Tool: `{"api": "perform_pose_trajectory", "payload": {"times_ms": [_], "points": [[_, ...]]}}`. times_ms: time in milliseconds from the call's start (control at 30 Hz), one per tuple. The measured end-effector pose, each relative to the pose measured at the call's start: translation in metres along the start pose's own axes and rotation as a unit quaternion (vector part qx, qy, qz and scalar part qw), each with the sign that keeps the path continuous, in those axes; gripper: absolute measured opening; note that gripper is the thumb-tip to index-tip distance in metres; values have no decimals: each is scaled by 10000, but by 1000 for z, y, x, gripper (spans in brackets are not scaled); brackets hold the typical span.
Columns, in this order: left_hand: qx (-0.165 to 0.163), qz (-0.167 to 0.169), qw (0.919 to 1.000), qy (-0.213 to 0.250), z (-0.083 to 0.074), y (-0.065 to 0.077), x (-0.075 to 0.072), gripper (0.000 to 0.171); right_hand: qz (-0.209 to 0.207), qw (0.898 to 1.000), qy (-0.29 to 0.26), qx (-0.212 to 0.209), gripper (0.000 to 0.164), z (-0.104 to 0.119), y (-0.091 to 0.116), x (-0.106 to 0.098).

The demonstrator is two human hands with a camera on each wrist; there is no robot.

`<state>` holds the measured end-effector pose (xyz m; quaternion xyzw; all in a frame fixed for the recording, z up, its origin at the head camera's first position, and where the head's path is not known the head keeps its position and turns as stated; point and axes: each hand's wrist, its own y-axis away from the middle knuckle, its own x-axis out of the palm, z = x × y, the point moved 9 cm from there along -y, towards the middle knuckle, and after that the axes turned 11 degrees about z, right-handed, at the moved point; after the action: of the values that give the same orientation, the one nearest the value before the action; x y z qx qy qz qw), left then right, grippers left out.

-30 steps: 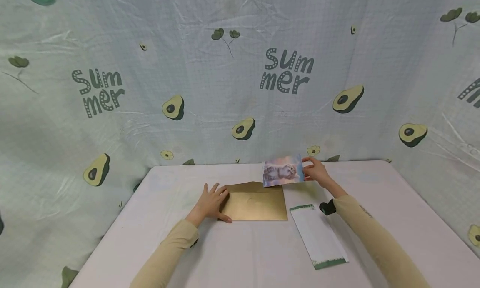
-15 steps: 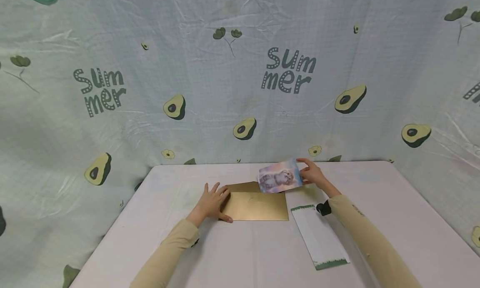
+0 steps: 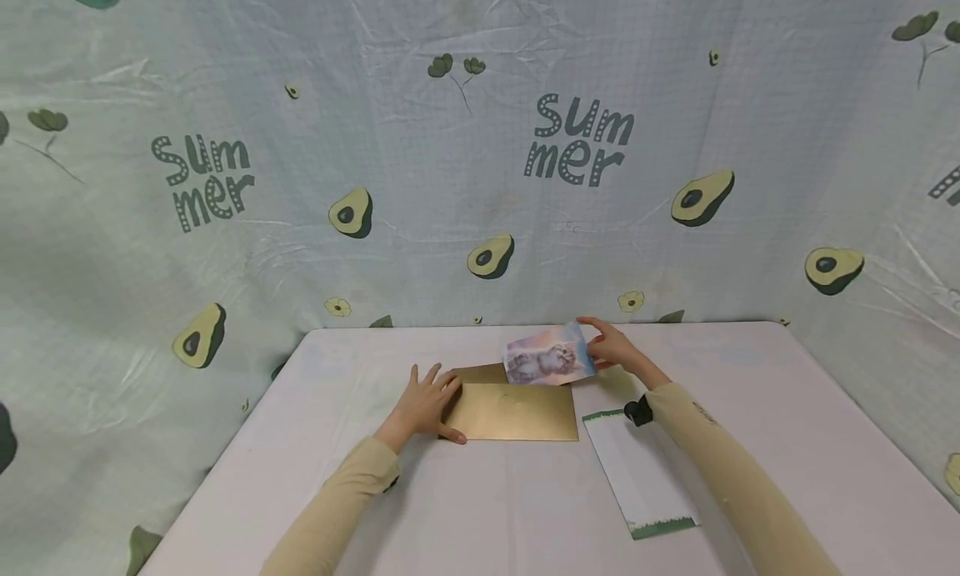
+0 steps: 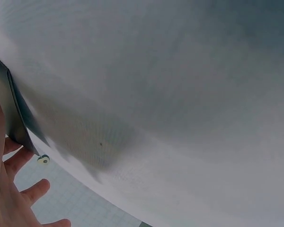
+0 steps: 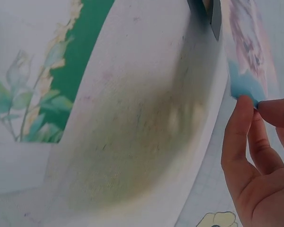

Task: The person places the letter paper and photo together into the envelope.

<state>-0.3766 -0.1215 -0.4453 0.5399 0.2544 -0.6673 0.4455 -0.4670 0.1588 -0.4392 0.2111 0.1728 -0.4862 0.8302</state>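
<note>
A bare left hand [image 3: 423, 405], some fingers splayed, grips the left end of a shiny gold rectangular envelope [image 3: 517, 413]. A pastel rectangular card with a grey kitten [image 3: 547, 358] overlaps its open flap, the card's right edge pinched by the right hand [image 3: 617, 345]. Rightward, a long white paper with green ends [image 3: 645, 476] lies on the white table [image 3: 480, 509].

Soft, even head-view light, dimmer wrist views, diffuse shadows on white tabletop [image 3: 480, 509], sheen on gold envelope [image 3: 513, 413]

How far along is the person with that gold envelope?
Done: the gold envelope appears open, held at one end by the left hand. In hand: the right hand pinches the cat card near the envelope's mouth. Remaining, probably: sliding it inside, since its picture shows outside.
</note>
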Motion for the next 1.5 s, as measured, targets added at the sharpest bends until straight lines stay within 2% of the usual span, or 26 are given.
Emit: {"api": "perform_pose_trajectory", "payload": {"times_ms": [133,467,1067,1233,1500], "points": [[-25,65,9997,-213,-1,1,-4,106,118,9999,53,53,64,3,-4,5],[-56,97,9996,-242,-1,1,0,106,436,9988,102,182,67,10,-13,27],[-43,123,9996,-254,0,-1,2,106,400,9982,427,147,64,16,-30,48],[-8,-8,9994,-340,0,-1,0,106,343,9984,400,198,61,21,-32,57],[-60,-13,9992,-387,0,1,-1,106,296,9989,295,189,54,22,-36,67]]}}
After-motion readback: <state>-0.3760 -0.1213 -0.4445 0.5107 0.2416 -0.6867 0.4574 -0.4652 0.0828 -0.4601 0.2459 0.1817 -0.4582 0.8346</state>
